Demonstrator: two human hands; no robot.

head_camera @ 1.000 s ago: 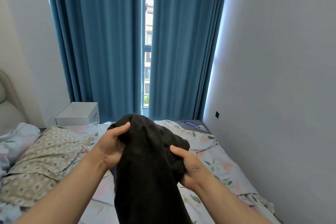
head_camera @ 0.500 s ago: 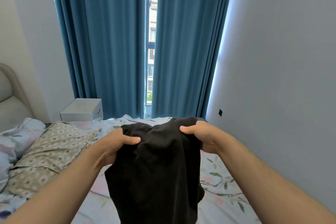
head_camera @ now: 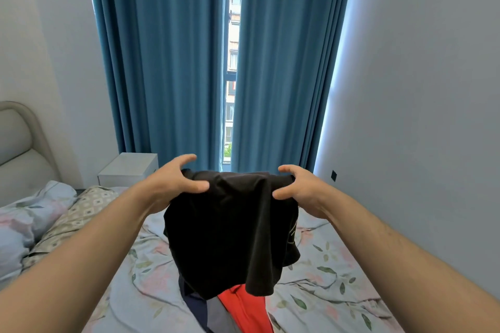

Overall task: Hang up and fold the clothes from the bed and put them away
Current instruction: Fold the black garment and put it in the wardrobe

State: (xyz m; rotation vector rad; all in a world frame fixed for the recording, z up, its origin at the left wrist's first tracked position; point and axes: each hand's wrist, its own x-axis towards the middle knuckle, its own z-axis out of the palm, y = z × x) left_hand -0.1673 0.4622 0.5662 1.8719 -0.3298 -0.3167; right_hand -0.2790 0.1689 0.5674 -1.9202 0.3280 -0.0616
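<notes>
A black garment (head_camera: 230,230) hangs in the air above the bed (head_camera: 324,286). My left hand (head_camera: 176,184) pinches its top left edge between thumb and fingers. My right hand (head_camera: 297,186) pinches the top right edge the same way. The cloth is stretched between both hands and drapes down. Under its lower hem lie a red garment (head_camera: 249,308) and a dark blue one (head_camera: 197,305) on the floral sheet.
A patterned pillow (head_camera: 78,213) and a floral pillow (head_camera: 24,219) lie at the left by the padded headboard (head_camera: 19,143). A white nightstand (head_camera: 127,170) stands before blue curtains (head_camera: 162,62). A wall runs along the bed's right side.
My hands have lifted the black garment higher and spread apart along its top edge. The red and dark blue clothes beneath have come into view.
</notes>
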